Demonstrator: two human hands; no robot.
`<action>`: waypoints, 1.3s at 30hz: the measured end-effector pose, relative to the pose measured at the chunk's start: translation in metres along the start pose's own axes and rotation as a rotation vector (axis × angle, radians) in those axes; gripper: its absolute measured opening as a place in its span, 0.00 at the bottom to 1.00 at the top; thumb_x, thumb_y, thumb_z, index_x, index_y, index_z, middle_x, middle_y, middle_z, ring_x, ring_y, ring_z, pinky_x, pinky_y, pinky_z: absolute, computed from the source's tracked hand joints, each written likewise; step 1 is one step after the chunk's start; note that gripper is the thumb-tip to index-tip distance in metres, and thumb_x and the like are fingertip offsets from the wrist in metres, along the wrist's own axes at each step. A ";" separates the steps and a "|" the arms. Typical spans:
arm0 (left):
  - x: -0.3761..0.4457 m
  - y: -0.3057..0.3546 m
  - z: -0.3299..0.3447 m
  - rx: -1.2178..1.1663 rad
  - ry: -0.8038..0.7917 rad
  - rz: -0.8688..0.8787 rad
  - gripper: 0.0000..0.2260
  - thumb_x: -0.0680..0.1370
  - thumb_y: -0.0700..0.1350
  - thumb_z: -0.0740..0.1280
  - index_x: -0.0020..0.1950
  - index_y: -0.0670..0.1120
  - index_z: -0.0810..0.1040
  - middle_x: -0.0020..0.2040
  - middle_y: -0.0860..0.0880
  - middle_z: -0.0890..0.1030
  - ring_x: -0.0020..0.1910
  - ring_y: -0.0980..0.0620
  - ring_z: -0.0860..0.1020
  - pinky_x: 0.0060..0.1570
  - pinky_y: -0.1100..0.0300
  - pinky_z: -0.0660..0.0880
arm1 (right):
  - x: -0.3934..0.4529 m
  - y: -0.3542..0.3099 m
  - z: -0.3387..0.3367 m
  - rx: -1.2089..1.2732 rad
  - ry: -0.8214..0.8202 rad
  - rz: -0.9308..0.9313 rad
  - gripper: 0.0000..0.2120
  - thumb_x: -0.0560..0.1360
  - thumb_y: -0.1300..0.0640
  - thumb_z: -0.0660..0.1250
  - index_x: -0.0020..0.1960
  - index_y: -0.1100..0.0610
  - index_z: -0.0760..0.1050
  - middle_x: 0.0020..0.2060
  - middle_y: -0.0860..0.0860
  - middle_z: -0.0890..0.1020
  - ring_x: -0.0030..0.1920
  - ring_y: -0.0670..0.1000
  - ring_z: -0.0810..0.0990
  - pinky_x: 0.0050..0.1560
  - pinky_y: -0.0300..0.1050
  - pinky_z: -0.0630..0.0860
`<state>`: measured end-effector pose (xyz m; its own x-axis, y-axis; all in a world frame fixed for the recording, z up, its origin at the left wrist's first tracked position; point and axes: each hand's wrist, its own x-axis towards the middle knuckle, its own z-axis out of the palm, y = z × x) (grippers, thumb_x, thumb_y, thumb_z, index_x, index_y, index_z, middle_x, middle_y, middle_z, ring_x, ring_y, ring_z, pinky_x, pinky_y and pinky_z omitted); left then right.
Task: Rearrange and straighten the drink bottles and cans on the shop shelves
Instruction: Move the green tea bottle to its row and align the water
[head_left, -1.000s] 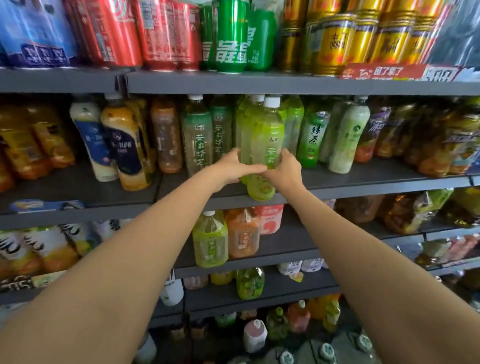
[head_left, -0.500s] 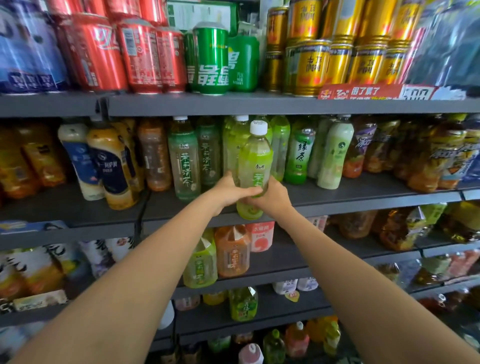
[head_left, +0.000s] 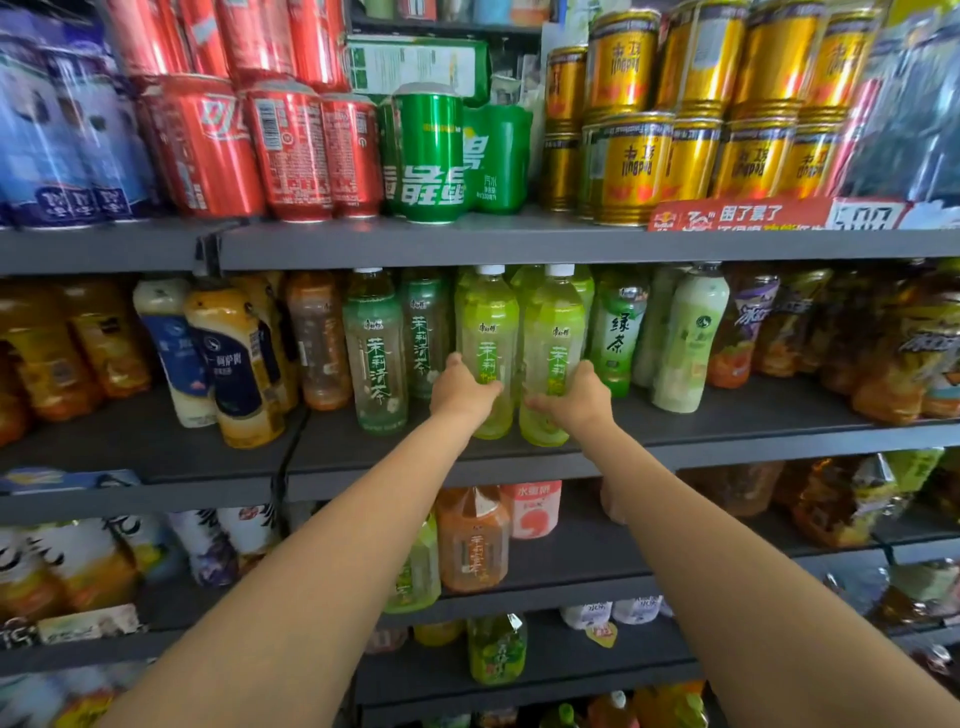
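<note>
I am looking at a big grey shelf rack full of drinks. The middle shelf is where I am working. Its front edge is showing a strip of bare grey in front of the bottles, so there is a little room there for sliding things.

On the top shelf, red cans are standing by the left side, a green can is standing at the middle right on the front edge, and gold cans are stacked to the right.

On the middle shelf, two light green bottles are standing side by side near the front edge, touching each other. My left hand is gripping the left green bottle low down, with fingers curled round it. My right hand is gripping the right green bottle the same way.

A paler tea bottle is standing just beside the left one, with a small gap. A dark green tea bottle is standing just behind and right of the right one. Both sides are tight.
</note>
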<state>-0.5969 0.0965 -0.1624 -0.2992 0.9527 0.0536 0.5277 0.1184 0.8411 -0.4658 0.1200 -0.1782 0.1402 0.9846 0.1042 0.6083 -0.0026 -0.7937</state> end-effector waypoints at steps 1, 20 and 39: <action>0.001 -0.001 0.000 0.001 0.013 0.000 0.27 0.78 0.46 0.65 0.73 0.43 0.58 0.67 0.43 0.71 0.62 0.43 0.73 0.58 0.52 0.72 | 0.001 -0.002 0.006 0.012 0.010 -0.002 0.32 0.70 0.53 0.74 0.64 0.65 0.62 0.60 0.61 0.73 0.60 0.60 0.73 0.54 0.50 0.71; -0.028 -0.003 0.019 0.062 0.298 0.259 0.13 0.77 0.39 0.63 0.60 0.42 0.67 0.61 0.45 0.68 0.58 0.47 0.72 0.49 0.58 0.69 | -0.008 0.020 0.015 -0.053 0.043 0.104 0.34 0.73 0.49 0.70 0.68 0.65 0.58 0.66 0.62 0.65 0.66 0.62 0.66 0.63 0.52 0.66; -0.087 0.068 -0.046 -0.041 0.299 0.567 0.12 0.76 0.38 0.60 0.59 0.44 0.66 0.55 0.47 0.72 0.48 0.44 0.75 0.44 0.53 0.70 | -0.082 -0.064 -0.059 0.158 0.539 -0.426 0.05 0.77 0.58 0.62 0.49 0.59 0.72 0.41 0.50 0.76 0.42 0.50 0.74 0.41 0.39 0.65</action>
<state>-0.5715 0.0088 -0.0856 -0.1947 0.7441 0.6391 0.6398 -0.3975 0.6578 -0.4705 0.0295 -0.1008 0.3076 0.6705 0.6752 0.5817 0.4291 -0.6911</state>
